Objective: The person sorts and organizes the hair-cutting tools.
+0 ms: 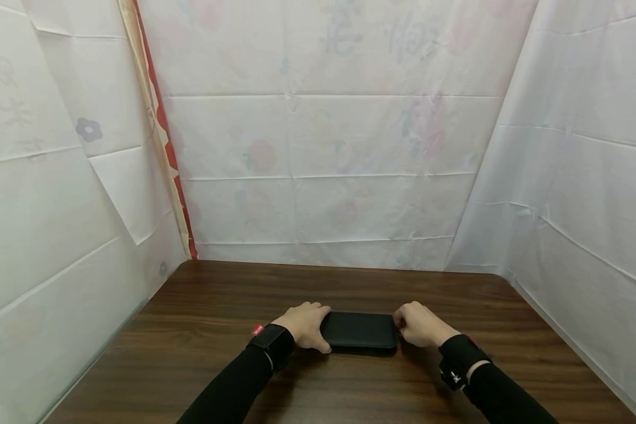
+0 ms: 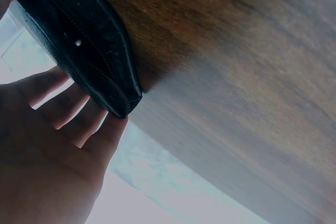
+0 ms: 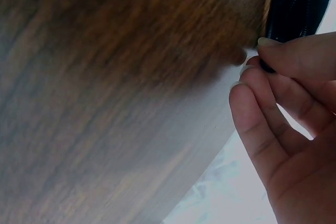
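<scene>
A black zip wallet (image 1: 359,331) lies flat on the brown wooden table. My left hand (image 1: 304,327) holds its left end, thumb at the near edge and fingers at the far edge. In the left wrist view, a zip runs round the end of the wallet (image 2: 113,40), with a small bright spot along it; the fingers of the left hand (image 2: 58,145) press its side. At the right end, my right hand (image 1: 423,325) pinches a small black zip pull (image 3: 266,66) between thumb and forefinger. Most of the pull is hidden by the fingers.
The brown wooden table (image 1: 217,300) stretches round both hands. White printed sheets hang behind it (image 1: 323,135), on the left (image 1: 47,247) and on the right (image 1: 588,194). A red and cream strip (image 1: 161,126) runs down the back left corner.
</scene>
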Action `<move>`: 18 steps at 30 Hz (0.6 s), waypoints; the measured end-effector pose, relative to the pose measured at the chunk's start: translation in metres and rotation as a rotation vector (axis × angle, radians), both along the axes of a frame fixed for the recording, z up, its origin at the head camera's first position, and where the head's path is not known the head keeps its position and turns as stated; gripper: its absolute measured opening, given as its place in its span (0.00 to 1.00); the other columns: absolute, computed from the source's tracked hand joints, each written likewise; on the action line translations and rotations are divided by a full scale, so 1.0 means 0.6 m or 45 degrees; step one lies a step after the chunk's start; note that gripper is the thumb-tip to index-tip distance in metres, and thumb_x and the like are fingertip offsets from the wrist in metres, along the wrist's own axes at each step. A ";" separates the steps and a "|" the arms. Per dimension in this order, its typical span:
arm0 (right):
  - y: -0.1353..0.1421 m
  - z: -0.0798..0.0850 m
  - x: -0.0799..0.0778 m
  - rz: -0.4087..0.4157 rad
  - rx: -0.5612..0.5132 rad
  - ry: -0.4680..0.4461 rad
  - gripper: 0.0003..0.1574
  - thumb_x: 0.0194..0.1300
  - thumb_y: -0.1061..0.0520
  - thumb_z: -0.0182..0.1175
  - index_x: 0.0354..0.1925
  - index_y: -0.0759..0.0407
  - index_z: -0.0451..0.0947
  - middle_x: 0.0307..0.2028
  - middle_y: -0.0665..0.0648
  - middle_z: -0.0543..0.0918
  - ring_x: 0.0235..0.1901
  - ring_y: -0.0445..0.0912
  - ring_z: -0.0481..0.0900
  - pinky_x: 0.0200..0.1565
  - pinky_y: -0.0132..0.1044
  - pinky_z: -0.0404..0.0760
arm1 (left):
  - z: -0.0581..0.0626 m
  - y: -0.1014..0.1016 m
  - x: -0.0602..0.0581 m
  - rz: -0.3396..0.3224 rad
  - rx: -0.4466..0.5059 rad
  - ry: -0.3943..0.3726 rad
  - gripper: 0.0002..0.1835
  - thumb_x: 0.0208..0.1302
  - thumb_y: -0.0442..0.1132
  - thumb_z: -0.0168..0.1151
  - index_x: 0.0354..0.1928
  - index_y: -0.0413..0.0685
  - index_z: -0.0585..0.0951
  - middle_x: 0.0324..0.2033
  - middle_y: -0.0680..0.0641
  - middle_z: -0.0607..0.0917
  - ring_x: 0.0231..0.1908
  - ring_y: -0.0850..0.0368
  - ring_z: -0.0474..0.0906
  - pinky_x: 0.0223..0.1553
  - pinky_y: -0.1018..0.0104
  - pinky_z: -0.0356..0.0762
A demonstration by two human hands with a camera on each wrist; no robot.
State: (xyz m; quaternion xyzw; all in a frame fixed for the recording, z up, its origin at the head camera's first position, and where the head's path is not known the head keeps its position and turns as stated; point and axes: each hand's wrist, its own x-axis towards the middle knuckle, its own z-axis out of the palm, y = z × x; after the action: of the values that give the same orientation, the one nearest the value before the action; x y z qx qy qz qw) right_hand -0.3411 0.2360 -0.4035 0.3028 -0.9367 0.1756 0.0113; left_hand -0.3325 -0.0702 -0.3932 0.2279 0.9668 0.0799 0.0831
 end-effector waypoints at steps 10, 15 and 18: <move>0.001 -0.007 0.000 -0.018 -0.008 0.000 0.23 0.55 0.74 0.55 0.19 0.48 0.63 0.20 0.44 0.57 0.20 0.38 0.54 0.26 0.34 0.55 | -0.003 -0.002 -0.001 0.000 -0.009 0.013 0.47 0.50 0.59 0.76 0.72 0.51 0.72 0.65 0.47 0.76 0.63 0.47 0.73 0.58 0.48 0.74; 0.001 -0.006 0.000 -0.030 0.005 0.017 0.22 0.55 0.74 0.55 0.19 0.49 0.64 0.20 0.45 0.58 0.20 0.38 0.54 0.26 0.34 0.55 | -0.002 -0.001 -0.002 -0.009 0.005 0.011 0.47 0.50 0.58 0.76 0.72 0.50 0.72 0.64 0.46 0.76 0.62 0.46 0.73 0.58 0.48 0.74; 0.001 -0.005 0.002 -0.026 0.003 0.023 0.21 0.55 0.74 0.55 0.19 0.49 0.66 0.20 0.45 0.59 0.20 0.38 0.55 0.26 0.34 0.56 | -0.002 -0.002 -0.002 -0.011 0.002 0.008 0.47 0.51 0.59 0.76 0.73 0.50 0.71 0.65 0.46 0.76 0.63 0.46 0.72 0.58 0.48 0.74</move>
State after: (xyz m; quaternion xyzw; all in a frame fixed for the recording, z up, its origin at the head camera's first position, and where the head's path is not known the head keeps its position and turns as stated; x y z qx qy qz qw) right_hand -0.3399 0.2366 -0.4067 0.2949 -0.9398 0.1714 0.0213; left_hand -0.3339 -0.0713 -0.3947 0.2322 0.9661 0.0796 0.0804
